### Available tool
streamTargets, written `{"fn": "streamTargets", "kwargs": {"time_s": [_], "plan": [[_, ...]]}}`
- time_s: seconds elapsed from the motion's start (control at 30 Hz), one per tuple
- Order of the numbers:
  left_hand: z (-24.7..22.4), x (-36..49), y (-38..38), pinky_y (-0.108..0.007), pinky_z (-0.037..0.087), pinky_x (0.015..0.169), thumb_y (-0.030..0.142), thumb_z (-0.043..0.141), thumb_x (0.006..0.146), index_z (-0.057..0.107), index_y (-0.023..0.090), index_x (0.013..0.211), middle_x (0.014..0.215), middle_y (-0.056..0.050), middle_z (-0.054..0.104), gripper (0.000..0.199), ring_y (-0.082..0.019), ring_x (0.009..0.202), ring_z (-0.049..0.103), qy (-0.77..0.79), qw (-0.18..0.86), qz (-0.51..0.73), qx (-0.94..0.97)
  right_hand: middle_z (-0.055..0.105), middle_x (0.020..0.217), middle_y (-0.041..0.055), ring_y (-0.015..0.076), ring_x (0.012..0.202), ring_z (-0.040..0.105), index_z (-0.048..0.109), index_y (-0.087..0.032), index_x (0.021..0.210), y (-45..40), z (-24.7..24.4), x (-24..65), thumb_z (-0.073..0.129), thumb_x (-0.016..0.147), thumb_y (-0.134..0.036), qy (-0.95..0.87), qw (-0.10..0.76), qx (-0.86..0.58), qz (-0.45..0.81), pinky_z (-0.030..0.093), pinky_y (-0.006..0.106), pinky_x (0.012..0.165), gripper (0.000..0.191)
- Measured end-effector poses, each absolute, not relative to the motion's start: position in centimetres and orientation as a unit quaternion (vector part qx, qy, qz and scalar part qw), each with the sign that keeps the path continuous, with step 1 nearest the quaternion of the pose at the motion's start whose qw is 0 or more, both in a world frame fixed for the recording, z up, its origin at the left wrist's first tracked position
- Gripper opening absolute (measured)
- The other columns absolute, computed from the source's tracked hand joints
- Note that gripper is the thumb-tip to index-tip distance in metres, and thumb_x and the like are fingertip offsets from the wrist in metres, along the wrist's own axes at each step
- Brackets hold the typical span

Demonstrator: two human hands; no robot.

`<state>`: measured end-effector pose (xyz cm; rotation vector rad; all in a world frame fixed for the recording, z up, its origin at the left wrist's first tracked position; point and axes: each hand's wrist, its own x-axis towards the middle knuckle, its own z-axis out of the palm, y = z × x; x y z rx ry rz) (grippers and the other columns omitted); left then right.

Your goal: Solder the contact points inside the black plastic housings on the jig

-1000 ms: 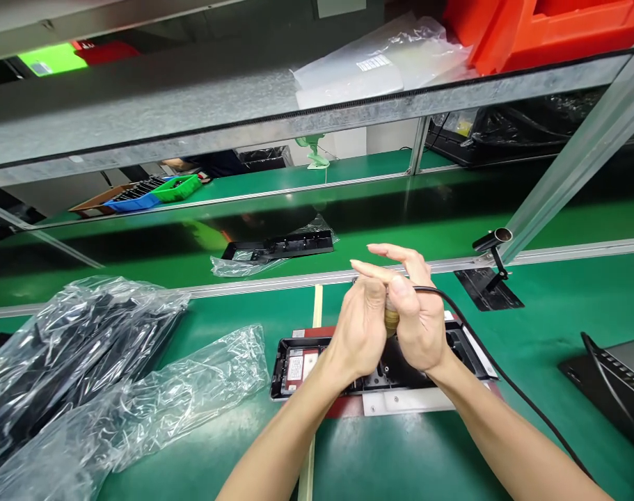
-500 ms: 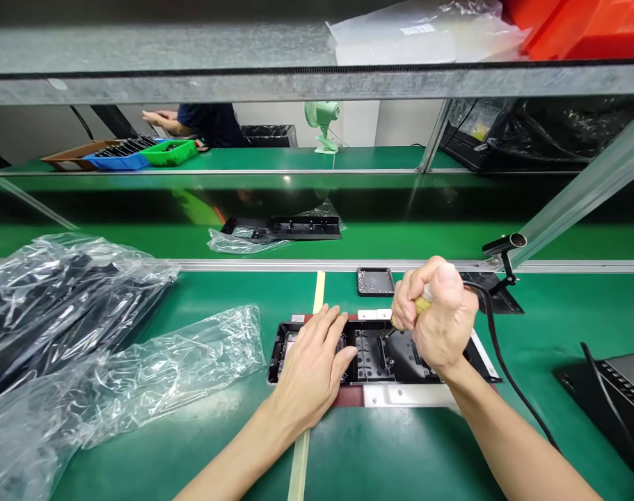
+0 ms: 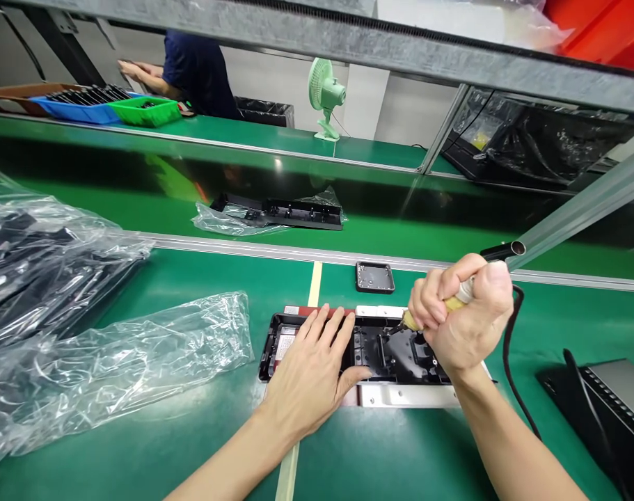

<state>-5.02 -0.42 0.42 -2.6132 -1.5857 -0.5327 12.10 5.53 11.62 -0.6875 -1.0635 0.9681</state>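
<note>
My left hand (image 3: pixel 312 372) lies flat with fingers spread over the left part of a long black plastic housing (image 3: pixel 411 358). My right hand (image 3: pixel 465 320) is wrapped round the yellow handle of a corded tool that looks like a soldering iron (image 3: pixel 455 304). Its thin tip slants down to the left into the housing, near a small black upright part; whether it touches cannot be made out. The housing sits in a fixture with pale metal bars (image 3: pixel 408 396) along its edges. Behind it is a small dark tray (image 3: pixel 375 277) with tiny pieces in it.
Clear plastic bags (image 3: pixel 191 355) and wrapped black parts (image 3: pixel 40 271) lie at left. A black tube holder (image 3: pixel 504 250) stands behind my right hand, with a black cord (image 3: pixel 509 369) below. Across the bench are a bagged black part (image 3: pixel 303 213), a green fan (image 3: pixel 324 97) and a co-worker (image 3: pixel 199 73).
The view has tilted and shifted slightly. My right hand and the iron have tipped a little to the right, the tip still over the housing. The left hand stays on the housing.
</note>
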Motion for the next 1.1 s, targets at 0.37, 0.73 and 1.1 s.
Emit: {"fn": "streamTargets", "kwargs": {"time_s": [0.37,0.73,1.1], "plan": [[0.46,-4.78,-0.46,-0.054,0.041,0.120,0.067,0.038,0.100,0.043,0.010,0.155,0.157,-0.016,0.050,0.080,-0.038,0.148,0.042,-0.513,0.037,-0.168,-0.841,0.035,0.039,-0.0058,0.0092,0.030,0.026,0.046,-0.022,0.062,5.68,11.73,12.00,0.049,0.097,-0.041,-0.480,0.703,-0.308,0.425,0.025,0.020,0.026,0.041],[0.55,-4.75,-0.52,-0.054,0.041,0.120,0.070,0.036,0.099,0.041,0.010,0.157,0.157,-0.015,0.051,0.083,-0.039,0.148,0.043,-0.514,0.038,-0.156,-0.843,0.034,0.039,-0.0055,0.0100,0.030,0.025,0.045,-0.023,0.062,5.54,11.91,11.85,0.048,0.095,-0.032,-0.475,0.699,-0.310,0.435,0.023,0.020,0.028,0.034],[0.53,-4.80,-0.40,-0.056,0.040,0.120,0.070,0.040,0.098,0.040,0.010,0.157,0.157,-0.017,0.050,0.084,-0.039,0.148,0.043,-0.510,0.030,-0.164,-0.844,0.034,0.039,-0.0056,0.0100,0.031,0.025,0.047,-0.023,0.059,5.43,11.82,11.74,0.055,0.096,-0.046,-0.463,0.704,-0.313,0.438,0.023,0.021,0.028,0.044]]}}
